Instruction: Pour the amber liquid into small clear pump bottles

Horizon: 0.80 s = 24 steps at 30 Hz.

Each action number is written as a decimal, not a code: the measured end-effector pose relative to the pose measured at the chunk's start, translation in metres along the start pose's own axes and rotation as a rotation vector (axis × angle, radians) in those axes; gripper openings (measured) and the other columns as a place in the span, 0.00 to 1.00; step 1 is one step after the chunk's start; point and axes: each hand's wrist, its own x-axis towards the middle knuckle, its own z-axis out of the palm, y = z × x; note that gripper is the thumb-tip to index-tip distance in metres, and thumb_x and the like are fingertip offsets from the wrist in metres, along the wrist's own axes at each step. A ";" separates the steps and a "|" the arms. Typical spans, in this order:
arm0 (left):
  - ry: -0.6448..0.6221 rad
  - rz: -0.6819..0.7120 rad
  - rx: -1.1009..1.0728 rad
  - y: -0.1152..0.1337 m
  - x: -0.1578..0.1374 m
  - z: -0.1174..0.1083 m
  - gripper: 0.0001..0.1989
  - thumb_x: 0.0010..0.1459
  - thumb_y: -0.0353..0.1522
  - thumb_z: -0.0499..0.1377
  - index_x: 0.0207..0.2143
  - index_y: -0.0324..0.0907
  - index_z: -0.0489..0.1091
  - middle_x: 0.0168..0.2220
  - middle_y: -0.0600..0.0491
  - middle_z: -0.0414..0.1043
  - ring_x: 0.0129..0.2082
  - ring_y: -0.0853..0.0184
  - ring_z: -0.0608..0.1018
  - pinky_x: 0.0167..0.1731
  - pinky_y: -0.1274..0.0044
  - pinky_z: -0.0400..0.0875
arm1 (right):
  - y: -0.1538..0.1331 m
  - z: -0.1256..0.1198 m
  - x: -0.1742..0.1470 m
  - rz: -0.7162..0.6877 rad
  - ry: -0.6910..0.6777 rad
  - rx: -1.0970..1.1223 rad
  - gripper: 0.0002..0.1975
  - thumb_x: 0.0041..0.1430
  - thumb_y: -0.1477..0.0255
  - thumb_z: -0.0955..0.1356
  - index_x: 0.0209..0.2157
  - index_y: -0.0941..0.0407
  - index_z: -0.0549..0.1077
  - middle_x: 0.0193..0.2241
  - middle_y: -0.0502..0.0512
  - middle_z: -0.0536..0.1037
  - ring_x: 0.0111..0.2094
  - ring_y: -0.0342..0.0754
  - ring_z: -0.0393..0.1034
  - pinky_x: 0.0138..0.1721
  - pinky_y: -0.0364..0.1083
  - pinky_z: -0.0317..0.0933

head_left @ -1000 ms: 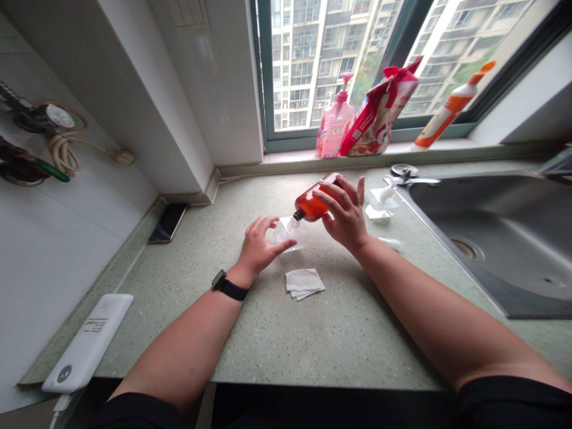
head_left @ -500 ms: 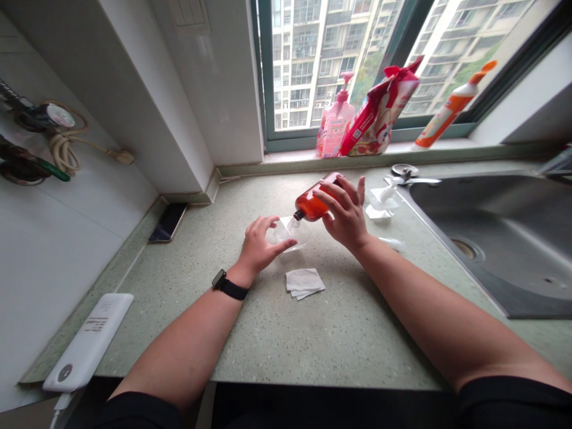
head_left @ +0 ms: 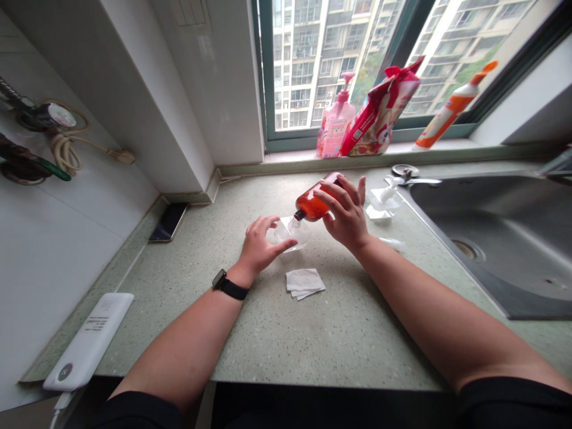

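Note:
My right hand [head_left: 346, 211] grips an amber-red bottle [head_left: 315, 201], tilted with its dark neck pointing down to the left. The neck meets the mouth of a clear plastic bottle [head_left: 294, 236] on the counter. Around the clear bottle's left side, my left hand [head_left: 263, 241] curls its thumb and fingers, holding it. Whether liquid is flowing cannot be made out. Just in front lies a folded white tissue [head_left: 305, 282]. To the right of my right hand stands a clear container with a white pump top [head_left: 385, 199], and a small clear piece [head_left: 392, 243] lies near my right wrist.
A steel sink [head_left: 504, 238] with a tap [head_left: 415, 179] is at the right. On the window sill stand a pink pump bottle [head_left: 336, 122], a red bag [head_left: 379, 113] and an orange bottle [head_left: 451, 110]. A phone [head_left: 168, 222] and a white power bank [head_left: 89, 339] lie at the left.

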 end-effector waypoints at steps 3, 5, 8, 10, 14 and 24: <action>0.001 0.003 0.004 0.000 0.000 0.000 0.34 0.55 0.56 0.74 0.56 0.47 0.74 0.48 0.48 0.79 0.49 0.54 0.83 0.54 0.59 0.76 | -0.001 0.000 0.000 0.012 -0.010 -0.021 0.37 0.65 0.79 0.68 0.70 0.36 0.64 0.67 0.50 0.76 0.73 0.63 0.63 0.77 0.78 0.36; 0.003 0.007 0.007 0.000 0.000 0.000 0.34 0.55 0.56 0.74 0.56 0.47 0.74 0.48 0.48 0.79 0.49 0.54 0.83 0.53 0.59 0.77 | -0.001 0.000 0.001 0.016 -0.017 -0.033 0.37 0.65 0.79 0.68 0.70 0.36 0.64 0.66 0.51 0.76 0.72 0.63 0.63 0.77 0.78 0.37; 0.004 0.006 0.011 0.000 0.000 0.000 0.34 0.55 0.56 0.74 0.56 0.47 0.74 0.48 0.48 0.79 0.49 0.54 0.83 0.53 0.59 0.77 | -0.001 0.000 0.001 -0.003 0.002 -0.026 0.37 0.65 0.80 0.68 0.70 0.37 0.64 0.66 0.51 0.76 0.73 0.63 0.63 0.77 0.78 0.37; 0.002 0.004 0.014 0.000 0.000 0.000 0.34 0.55 0.55 0.74 0.56 0.47 0.74 0.48 0.48 0.80 0.49 0.54 0.83 0.54 0.59 0.76 | 0.000 0.000 0.001 -0.007 0.015 -0.029 0.37 0.65 0.80 0.68 0.70 0.37 0.64 0.66 0.51 0.76 0.73 0.64 0.62 0.77 0.78 0.37; 0.001 0.004 0.012 0.001 0.001 0.000 0.34 0.55 0.55 0.74 0.55 0.46 0.75 0.47 0.48 0.80 0.49 0.53 0.83 0.54 0.59 0.76 | 0.000 0.000 0.001 0.028 -0.014 -0.036 0.37 0.64 0.80 0.68 0.69 0.38 0.65 0.66 0.51 0.76 0.75 0.65 0.59 0.76 0.79 0.36; -0.003 -0.002 0.010 0.002 0.001 -0.001 0.34 0.54 0.54 0.75 0.55 0.45 0.75 0.47 0.48 0.79 0.49 0.54 0.83 0.54 0.59 0.76 | 0.001 0.001 -0.001 -0.005 0.015 -0.006 0.39 0.64 0.81 0.68 0.71 0.36 0.64 0.67 0.51 0.76 0.75 0.64 0.57 0.77 0.78 0.35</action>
